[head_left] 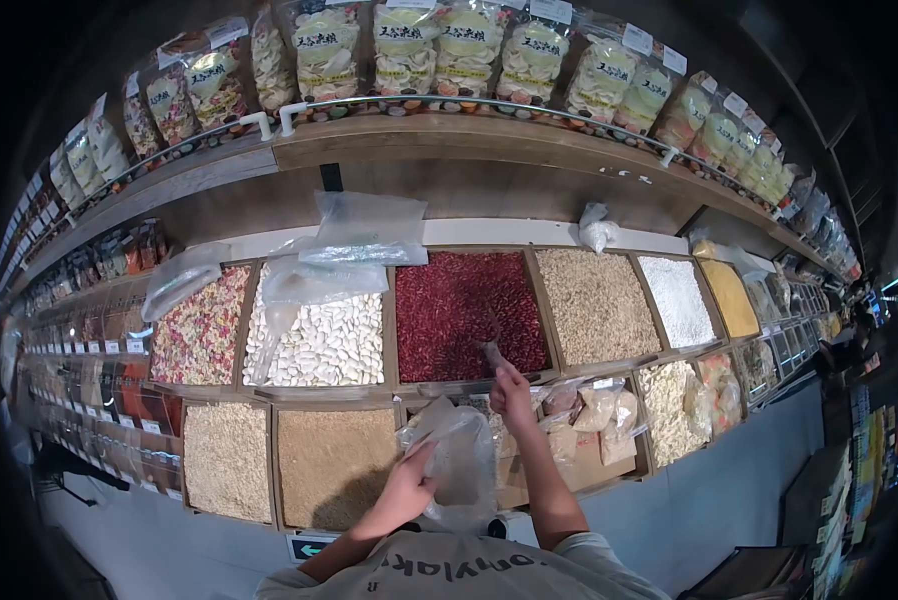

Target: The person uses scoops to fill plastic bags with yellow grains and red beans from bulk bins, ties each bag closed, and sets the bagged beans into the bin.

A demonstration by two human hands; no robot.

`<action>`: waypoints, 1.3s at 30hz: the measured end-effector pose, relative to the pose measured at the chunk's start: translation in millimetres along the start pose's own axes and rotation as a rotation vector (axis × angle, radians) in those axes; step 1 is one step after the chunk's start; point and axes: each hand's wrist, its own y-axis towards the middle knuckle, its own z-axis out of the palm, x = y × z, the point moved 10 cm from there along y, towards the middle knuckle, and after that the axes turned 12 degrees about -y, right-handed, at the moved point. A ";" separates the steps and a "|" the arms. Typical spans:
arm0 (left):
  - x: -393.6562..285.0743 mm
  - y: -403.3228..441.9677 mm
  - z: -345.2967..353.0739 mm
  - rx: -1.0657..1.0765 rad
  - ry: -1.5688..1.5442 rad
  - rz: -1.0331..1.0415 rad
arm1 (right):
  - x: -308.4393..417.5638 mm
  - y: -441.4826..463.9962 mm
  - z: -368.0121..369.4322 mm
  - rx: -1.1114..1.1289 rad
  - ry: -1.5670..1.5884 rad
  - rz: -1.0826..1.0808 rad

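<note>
A long wooden shelf spans the far side in front of you, carrying a row of upright printed packages behind a thin metal rail. Below it, two rows of wooden-framed bins run from left to right. In the far row, a bin of dark red beans sits at the middle, between large white beans on its left and pale brown grain on its right. Colourful mixed flakes lie at the far row's left; white grain and yellow grain follow toward the right. In the near row, fine tan grain lies left of your hands, and small filled packets lie in a bin to their right.

Loose clear plastic drapes across the far part of the white beans (some of it trails down over them). Nearer to you, a clear bag hangs between your arms. Your left hand is at its left side, fingers grasping the plastic. Your right hand is just beyond the red beans' near edge, fingers clenched around the handle of a translucent scoop. The scoop points away from you over the beans; you cannot tell how deep its tip sits.
</note>
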 end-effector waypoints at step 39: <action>81.8 48.0 10.7 -0.334 -0.507 -0.120 | 84.0 -124.9 -25.5 0.185 -0.181 -0.034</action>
